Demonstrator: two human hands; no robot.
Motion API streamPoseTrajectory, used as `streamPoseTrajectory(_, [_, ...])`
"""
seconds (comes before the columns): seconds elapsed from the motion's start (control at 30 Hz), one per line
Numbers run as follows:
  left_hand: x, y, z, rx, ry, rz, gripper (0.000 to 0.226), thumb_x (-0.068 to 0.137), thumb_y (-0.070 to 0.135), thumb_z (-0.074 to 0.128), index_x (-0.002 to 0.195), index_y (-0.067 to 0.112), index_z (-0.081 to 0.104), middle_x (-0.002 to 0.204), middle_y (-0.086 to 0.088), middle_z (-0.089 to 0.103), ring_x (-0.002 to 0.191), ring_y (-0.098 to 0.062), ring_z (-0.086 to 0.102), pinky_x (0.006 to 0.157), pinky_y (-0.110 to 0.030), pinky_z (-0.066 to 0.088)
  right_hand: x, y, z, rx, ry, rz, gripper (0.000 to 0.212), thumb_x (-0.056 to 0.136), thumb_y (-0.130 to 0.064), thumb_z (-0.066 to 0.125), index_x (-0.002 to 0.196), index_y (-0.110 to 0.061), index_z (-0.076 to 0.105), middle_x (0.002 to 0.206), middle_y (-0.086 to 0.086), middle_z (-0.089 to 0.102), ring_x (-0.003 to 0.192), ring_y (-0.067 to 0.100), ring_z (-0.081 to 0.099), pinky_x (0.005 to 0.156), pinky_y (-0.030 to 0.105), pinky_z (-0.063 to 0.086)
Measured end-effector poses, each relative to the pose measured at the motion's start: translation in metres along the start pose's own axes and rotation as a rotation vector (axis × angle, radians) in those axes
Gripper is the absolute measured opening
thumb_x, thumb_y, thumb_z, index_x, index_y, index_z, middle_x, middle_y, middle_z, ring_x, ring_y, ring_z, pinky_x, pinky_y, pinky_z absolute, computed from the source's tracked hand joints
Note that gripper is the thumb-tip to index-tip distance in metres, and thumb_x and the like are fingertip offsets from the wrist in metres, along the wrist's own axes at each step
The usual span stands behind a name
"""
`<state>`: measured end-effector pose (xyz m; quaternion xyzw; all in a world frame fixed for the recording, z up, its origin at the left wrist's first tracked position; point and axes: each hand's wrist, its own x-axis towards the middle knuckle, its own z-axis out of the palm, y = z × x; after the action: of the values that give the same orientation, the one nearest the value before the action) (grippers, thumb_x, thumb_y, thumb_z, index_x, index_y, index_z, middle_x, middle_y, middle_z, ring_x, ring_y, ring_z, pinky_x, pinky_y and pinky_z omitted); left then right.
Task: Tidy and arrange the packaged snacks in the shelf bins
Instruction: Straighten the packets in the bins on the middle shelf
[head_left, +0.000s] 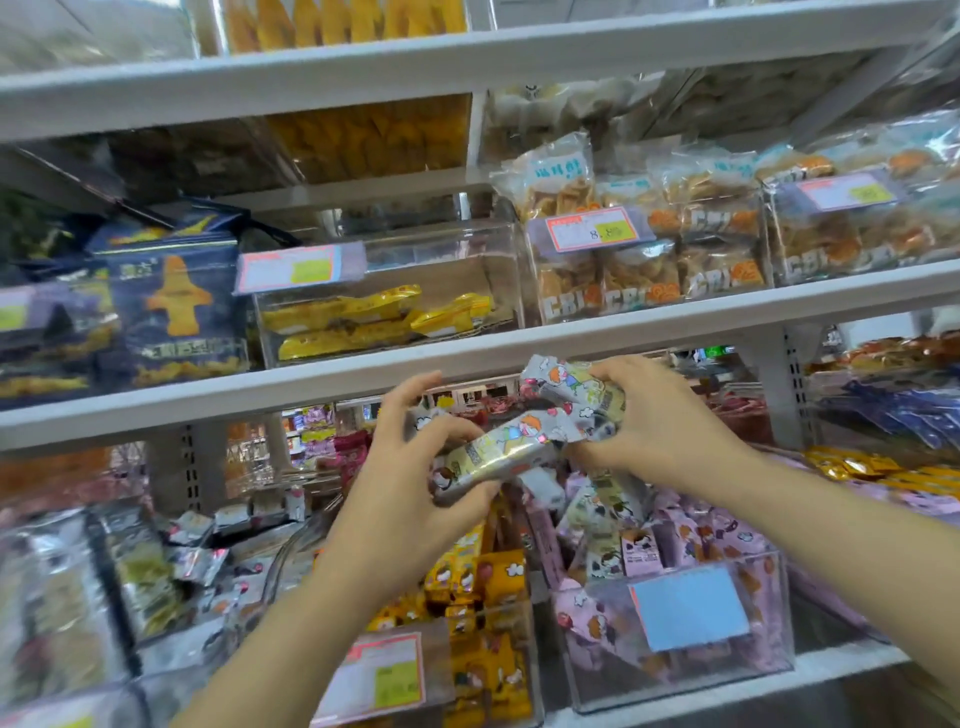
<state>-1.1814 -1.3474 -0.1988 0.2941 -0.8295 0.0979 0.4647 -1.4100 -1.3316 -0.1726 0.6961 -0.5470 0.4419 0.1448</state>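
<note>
My left hand (415, 467) grips a long silver snack packet with cartoon print (498, 449) from below, thumb over its top. My right hand (654, 421) holds a second packet of the same kind (571, 387), raised just under the middle shelf edge. Both packets hang above a clear bin (675, 670) with a blue label, which holds pink cartoon-print packets and a few silver ones (602, 514) standing upright. A neighbouring clear bin (395, 670) to the left holds orange and yellow packets (493, 577).
The white shelf edge (311, 384) runs just above my hands. On it stand clear bins of yellow packets (363, 317) and "CBI" biscuit bags (644, 280). Dark blue bags (171, 312) sit to the left. Silver packets (130, 571) fill the lower left bin.
</note>
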Motion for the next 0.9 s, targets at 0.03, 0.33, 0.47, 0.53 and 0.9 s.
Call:
streamPoseTrajectory(0.03, [-0.006,-0.003,-0.009,0.006,0.014,-0.004,0.032,0.077,0.035,0.072,0.095,0.049,0.049,0.132,0.036,0.013,0.111,0.014,0.029,0.081,0.009,0.025,-0.001,-0.01,0.003,-0.023,-0.021,-0.02,0.083,0.066,-0.053,0.075,0.135,-0.016,0.047,0.128,0.001,0.049,0.12,0.018,0.044,0.096,0.031,0.038])
streamPoseTrajectory(0.33, [-0.066,-0.044,-0.097,0.137,0.143,-0.081,0.04,0.077,0.025,0.076,0.094,0.047,0.048,0.135,0.025,0.019,0.122,0.009,0.023,0.091,0.002,0.02,0.006,-0.11,0.036,0.028,-0.116,-0.197,0.081,0.064,-0.043,0.078,0.134,-0.016,0.048,0.126,0.0,0.049,0.119,0.019,0.044,0.095,0.032,0.042])
streamPoseTrajectory(0.47, [-0.091,-0.064,-0.128,0.196,0.213,-0.106,0.037,0.076,0.02,0.076,0.097,0.038,0.052,0.14,0.013,0.023,0.12,0.021,0.02,0.087,0.008,0.018,0.007,-0.154,0.055,0.101,-0.124,-0.242,0.069,0.065,-0.038,0.079,0.126,-0.015,0.054,0.117,0.001,0.052,0.109,0.017,0.047,0.085,0.028,0.041])
streamPoseTrajectory(0.53, [-0.102,-0.076,-0.139,0.223,0.256,-0.122,0.038,0.076,0.016,0.077,0.097,0.035,0.053,0.14,0.007,0.027,0.122,0.013,0.024,0.086,0.009,0.018,0.007,-0.175,0.068,0.143,-0.106,-0.265,0.066,0.065,-0.037,0.08,0.122,-0.016,0.056,0.115,0.001,0.053,0.107,0.017,0.048,0.084,0.027,0.041])
streamPoseTrajectory(0.9, [-0.132,-0.124,-0.136,0.18,0.277,-0.427,0.039,0.091,0.042,0.056,0.121,0.022,0.043,0.13,0.013,0.031,0.092,0.01,0.031,0.074,-0.016,0.029,0.013,-0.242,0.157,0.325,-0.066,-0.218,0.076,0.071,-0.042,0.078,0.134,-0.017,0.044,0.128,-0.004,0.043,0.125,0.014,0.036,0.101,0.023,0.03])
